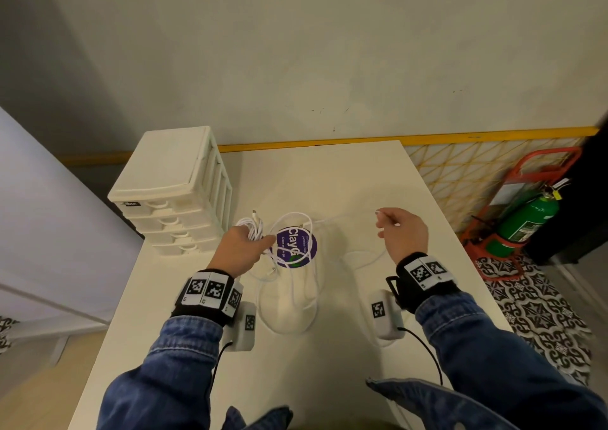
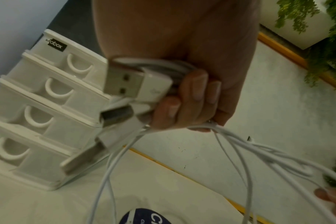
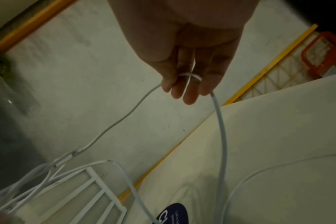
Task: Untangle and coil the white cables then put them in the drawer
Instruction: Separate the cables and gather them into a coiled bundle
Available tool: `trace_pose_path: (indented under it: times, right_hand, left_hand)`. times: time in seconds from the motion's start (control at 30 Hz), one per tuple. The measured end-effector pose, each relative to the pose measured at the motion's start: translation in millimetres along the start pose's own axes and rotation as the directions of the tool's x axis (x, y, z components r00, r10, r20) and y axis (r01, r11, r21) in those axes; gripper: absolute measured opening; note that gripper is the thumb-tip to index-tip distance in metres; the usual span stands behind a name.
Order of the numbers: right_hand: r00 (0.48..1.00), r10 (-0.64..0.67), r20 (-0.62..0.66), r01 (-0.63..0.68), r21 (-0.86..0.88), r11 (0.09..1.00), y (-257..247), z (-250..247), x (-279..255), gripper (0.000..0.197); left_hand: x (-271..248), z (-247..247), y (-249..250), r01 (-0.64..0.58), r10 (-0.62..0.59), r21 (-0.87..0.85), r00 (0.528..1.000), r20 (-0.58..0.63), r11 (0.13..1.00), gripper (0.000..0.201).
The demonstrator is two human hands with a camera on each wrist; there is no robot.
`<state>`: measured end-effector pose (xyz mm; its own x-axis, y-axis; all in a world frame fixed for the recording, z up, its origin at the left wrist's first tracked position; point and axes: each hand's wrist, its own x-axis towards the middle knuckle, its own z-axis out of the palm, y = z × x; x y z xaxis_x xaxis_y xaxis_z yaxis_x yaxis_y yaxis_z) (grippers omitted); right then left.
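A tangle of white cables (image 1: 289, 232) hangs above a white table (image 1: 362, 183), strung between a person's two hands and looping over a round purple sticker (image 1: 296, 247) that reads "Clay" in part. The left hand (image 1: 241, 248) grips a coiled bundle of the cables, fingers (image 2: 192, 86) curled round it; in the left wrist view three USB-A plugs (image 2: 125, 82) jut from the fist while several loose strands trail down and to the right. The right hand (image 1: 403, 232), raised well apart from the left, pinches a single strand (image 3: 220, 128) between thumb and fingertips (image 3: 190, 94); in the right wrist view that strand loops across the fingers, one side running left toward the tangle, the other dropping toward the table. A white four-drawer plastic organiser (image 1: 171, 189) stands at the table's far left corner, just beyond the left hand, all of its drawers closed, a small black label (image 2: 57, 45) on its top front edge. Both wrists carry black bands with square printed markers (image 1: 210, 289) and white camera modules (image 1: 383, 313) with black leads, over blue denim sleeves (image 1: 164, 373). To the right of the table, on patterned floor tiles (image 1: 533, 304), a green fire extinguisher (image 1: 526, 222) sits in a red stand (image 1: 539, 163) against a yellow-edged lattice panel (image 1: 460, 173).
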<state>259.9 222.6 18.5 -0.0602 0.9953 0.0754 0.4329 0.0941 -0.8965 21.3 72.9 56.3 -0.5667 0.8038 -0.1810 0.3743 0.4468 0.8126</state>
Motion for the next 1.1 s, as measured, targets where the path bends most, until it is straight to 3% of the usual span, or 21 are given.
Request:
trace_pose_path:
  times: [0.23, 0.37, 0.47, 0.6, 0.7, 0.77, 0.83, 0.9, 1.03, 1.1]
  right_hand:
    - [0.995, 0.093, -0.036, -0.097, -0.121, 0.988, 26.0, -1.8, -0.5, 0.014]
    - [0.956, 0.252, -0.150, -0.254, 0.010, 0.967, 41.3, -19.0, 4.6, 0.022]
    - [0.959, 0.273, -0.070, -0.278, -0.082, 0.957, 53.0, -23.6, 2.8, 0.030]
    - [0.934, 0.313, 0.173, -0.222, -0.404, 0.887, 32.9, -3.0, -14.8, 0.070]
    - [0.979, 0.070, 0.192, -0.009, -0.302, 0.953, -0.6, 10.5, -28.9, 0.064]
    - [0.937, -0.021, 0.349, 0.047, -0.066, 0.997, -24.3, 16.3, -36.6, 0.043]
    - [0.827, -0.078, 0.557, 0.021, 0.108, 0.994, -42.4, 22.3, -46.9, 0.026]
    - [0.788, -0.154, 0.595, 0.055, 0.182, 0.982, -50.3, 26.8, -53.1, 0.014]
    - [0.720, -0.161, 0.675, -0.028, 0.260, 0.965, -54.3, 27.1, -58.2, 0.010]
    - [0.678, -0.150, 0.720, -0.028, 0.230, 0.973, -50.6, 27.0, -57.0, 0.018]
  left_hand:
    - [0.2, 7.8, 2.7, 0.038, -0.038, -0.064, 0.999, 0.005, 0.997, 0.033]
    - [5.0, -0.4, -6.3, 0.062, -0.077, -0.117, 0.988, -0.132, 0.991, 0.022]
    - [6.7, -5.2, -8.0, 0.085, -0.118, -0.213, 0.982, -0.146, 0.973, 0.022]
    - [6.0, 8.3, 3.2, 0.091, -0.115, -0.290, 0.991, -0.067, 0.953, 0.026]
    - [7.7, 18.9, 7.9, 0.073, -0.099, -0.327, 0.993, -0.064, 0.942, 0.032]
    - [7.0, 23.4, 10.2, 0.073, -0.100, -0.373, 0.993, -0.056, 0.925, 0.029]
    - [5.6, 25.8, 12.0, 0.071, -0.099, -0.396, 0.994, -0.052, 0.916, 0.026]
    - [6.2, 25.8, 9.9, 0.063, -0.099, -0.379, 0.992, -0.077, 0.923, 0.025]
    - [7.3, 21.0, 2.0, 0.048, -0.097, -0.340, 0.987, -0.127, 0.939, 0.026]
    - [6.8, 18.9, 0.1, 0.048, -0.095, -0.338, 0.988, -0.125, 0.940, 0.024]
